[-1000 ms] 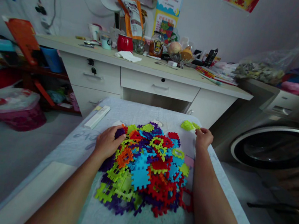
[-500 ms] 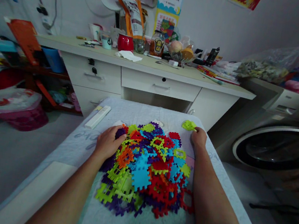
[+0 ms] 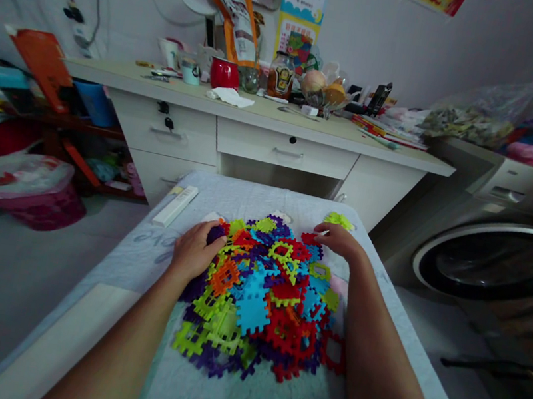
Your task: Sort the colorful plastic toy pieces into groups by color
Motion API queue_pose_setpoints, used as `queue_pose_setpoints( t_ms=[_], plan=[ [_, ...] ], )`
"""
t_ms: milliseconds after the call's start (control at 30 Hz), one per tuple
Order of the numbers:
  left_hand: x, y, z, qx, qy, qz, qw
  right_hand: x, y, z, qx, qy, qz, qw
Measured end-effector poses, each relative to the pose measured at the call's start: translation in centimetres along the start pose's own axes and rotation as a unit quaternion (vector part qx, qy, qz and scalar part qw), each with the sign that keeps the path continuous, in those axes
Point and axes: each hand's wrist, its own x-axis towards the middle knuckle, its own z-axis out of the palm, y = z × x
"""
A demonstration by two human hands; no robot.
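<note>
A heap of notched plastic building tiles in purple, lime, orange, blue and red lies on a cloth-covered table [image 3: 195, 394]. At the heap's far left edge my left hand [image 3: 195, 249] rests against a purple tile [image 3: 215, 234], thumb and fingers apart. My right hand [image 3: 341, 240] reaches in from the right, its fingertips at a red tile [image 3: 309, 239] on the far right of the heap. Those fingers look spread, not gripping. Just beyond that hand, a lime-green tile [image 3: 339, 220] lies away from the heap. Sky-blue tiles [image 3: 254, 305] lie near the middle.
A long white box [image 3: 175, 206] lies at the table's far left. Behind stands a white desk [image 3: 275, 147] with jars, cups and a snack bag. A washing machine [image 3: 506, 251] is on the right, a pink waste basket [image 3: 43, 204] on the left.
My right hand has let go of the lime-green tile at the far right and moved left to the red tile. My left hand has stayed in place.
</note>
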Motion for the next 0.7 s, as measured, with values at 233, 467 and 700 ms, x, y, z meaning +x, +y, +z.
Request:
queue_pose_setpoints(
  t_ms=[233,467,700],
  plan=[
    [0.0,0.1,0.0,-0.003,0.002,0.002,1.0,-0.3,-0.4,0.5,-0.081,-0.035,0.021,0.996],
    [0.1,0.0,0.0,0.004,0.004,0.007,1.0,-0.6,-0.3,0.0,0.001,-0.061,0.046,0.997],
    [0.1,0.0,0.0,0.009,0.003,0.004,1.0,-1.8,2.4,-2.9,0.058,0.044,0.131,0.989]
  ],
)
